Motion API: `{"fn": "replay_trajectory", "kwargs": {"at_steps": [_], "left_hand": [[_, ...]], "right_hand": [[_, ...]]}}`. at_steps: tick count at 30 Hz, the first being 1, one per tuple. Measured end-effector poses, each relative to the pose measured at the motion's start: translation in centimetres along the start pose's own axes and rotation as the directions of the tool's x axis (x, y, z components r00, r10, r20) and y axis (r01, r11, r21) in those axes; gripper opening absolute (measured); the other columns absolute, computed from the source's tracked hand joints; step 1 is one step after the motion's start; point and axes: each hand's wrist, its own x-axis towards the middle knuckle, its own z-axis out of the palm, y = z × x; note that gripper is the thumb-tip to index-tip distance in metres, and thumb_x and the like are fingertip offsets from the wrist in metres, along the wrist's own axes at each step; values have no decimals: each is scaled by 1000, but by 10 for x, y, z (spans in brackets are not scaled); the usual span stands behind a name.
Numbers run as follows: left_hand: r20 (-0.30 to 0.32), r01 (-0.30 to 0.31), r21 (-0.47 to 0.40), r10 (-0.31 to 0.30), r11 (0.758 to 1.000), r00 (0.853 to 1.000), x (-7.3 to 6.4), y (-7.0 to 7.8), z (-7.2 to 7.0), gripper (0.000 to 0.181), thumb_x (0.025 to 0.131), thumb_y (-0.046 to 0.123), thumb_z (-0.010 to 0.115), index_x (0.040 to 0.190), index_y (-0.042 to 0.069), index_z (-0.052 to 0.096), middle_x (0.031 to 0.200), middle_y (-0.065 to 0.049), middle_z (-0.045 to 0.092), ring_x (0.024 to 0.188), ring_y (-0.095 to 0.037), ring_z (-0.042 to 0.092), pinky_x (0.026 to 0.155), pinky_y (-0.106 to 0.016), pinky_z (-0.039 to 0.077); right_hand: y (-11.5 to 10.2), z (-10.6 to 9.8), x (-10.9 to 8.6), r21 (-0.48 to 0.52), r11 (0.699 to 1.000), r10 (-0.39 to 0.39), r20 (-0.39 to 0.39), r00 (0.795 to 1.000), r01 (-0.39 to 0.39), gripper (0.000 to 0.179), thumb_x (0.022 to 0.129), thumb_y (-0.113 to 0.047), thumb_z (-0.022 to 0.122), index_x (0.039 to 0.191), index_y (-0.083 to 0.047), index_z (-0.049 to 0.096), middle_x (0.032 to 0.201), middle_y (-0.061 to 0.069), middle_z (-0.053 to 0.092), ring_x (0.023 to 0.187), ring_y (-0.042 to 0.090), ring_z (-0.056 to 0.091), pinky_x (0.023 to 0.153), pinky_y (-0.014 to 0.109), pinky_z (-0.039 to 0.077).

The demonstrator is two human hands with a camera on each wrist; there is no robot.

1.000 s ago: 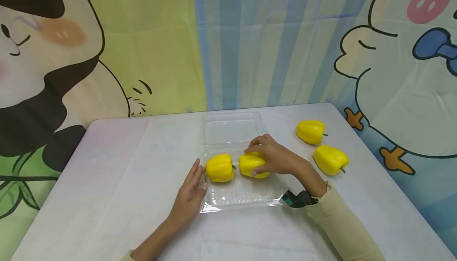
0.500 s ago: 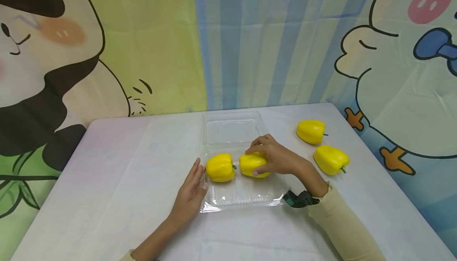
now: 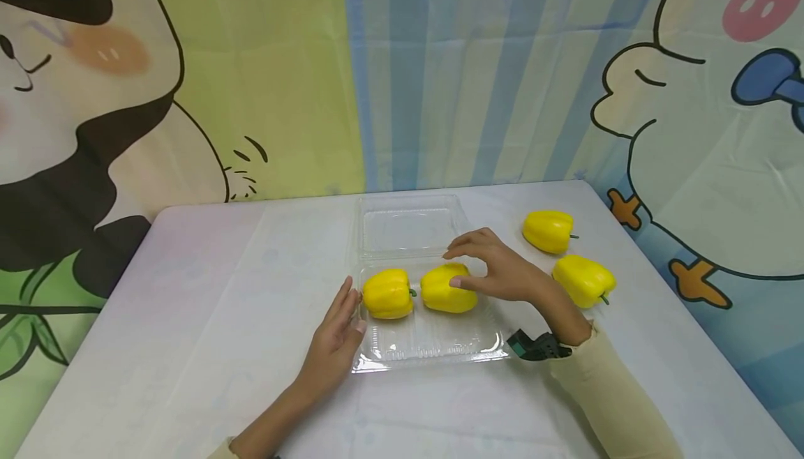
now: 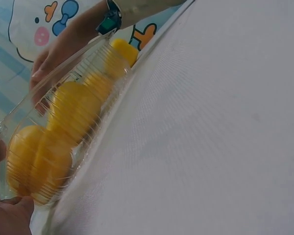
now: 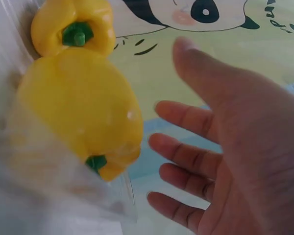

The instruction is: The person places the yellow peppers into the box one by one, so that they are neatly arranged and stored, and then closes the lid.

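Observation:
A clear plastic clamshell container (image 3: 433, 354) lies on the table with its lid (image 3: 408, 232) folded back. Two yellow bell peppers sit side by side in its base: a left bell pepper (image 3: 386, 294) and a right bell pepper (image 3: 447, 291). My left hand (image 3: 333, 344) rests against the container's left wall, fingers straight. Just above the right pepper is my right hand (image 3: 502, 267), its fingers spread and relaxed. In the right wrist view a gap shows between my right hand (image 5: 225, 142) and that pepper (image 5: 83, 107).
Two more yellow bell peppers, a rear one (image 3: 548, 231) and a front one (image 3: 583, 282), lie on the white table (image 3: 188, 347) to the right, beyond my right forearm. A cartoon-printed curtain (image 3: 276, 75) hangs behind the table.
My right hand has let go of the right bell pepper and moved slightly up and to the right. That pepper stays in the container. My left hand has hardly moved.

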Motion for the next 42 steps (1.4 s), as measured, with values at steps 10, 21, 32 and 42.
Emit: {"fn": "replay_trajectory", "kwargs": {"at_steps": [10,21,32,42], "left_hand": [[4,20,5,-20,1000,1000,0,1,0,56,98,-4,50,148,-10,25,162,-7,9,142,-24,25,109,-24,28],[2,22,18,-22,1000,1000,0,0,0,56,99,-2,50,149,-8,26,162,-3,9,143,-24,25,109,-23,27],[1,33,6,-33,999,999,0,3,0,56,99,1,51,148,-9,26,162,1,10,142,-22,26,109,-24,28],[-7,24,30,-24,999,1000,0,3,1,55,99,0,51,147,-10,27,162,-2,11,142,-24,27,108,-23,29]], "right_hand": [[2,-7,-13,15,1000,15,-85,996,-14,32,92,-30,68,121,-16,66,128,4,56,122,25,42,100,52,41],[11,-16,-30,41,997,72,-144,987,-67,30,94,-25,67,122,-16,65,128,2,57,121,23,45,93,54,47],[24,-30,-61,-36,993,105,-237,966,-116,32,92,-22,68,122,-13,64,125,4,59,116,24,49,87,50,51],[34,-44,-87,-40,972,212,-292,933,-233,37,92,-23,70,125,-7,62,129,13,58,117,35,46,90,62,45]]}}
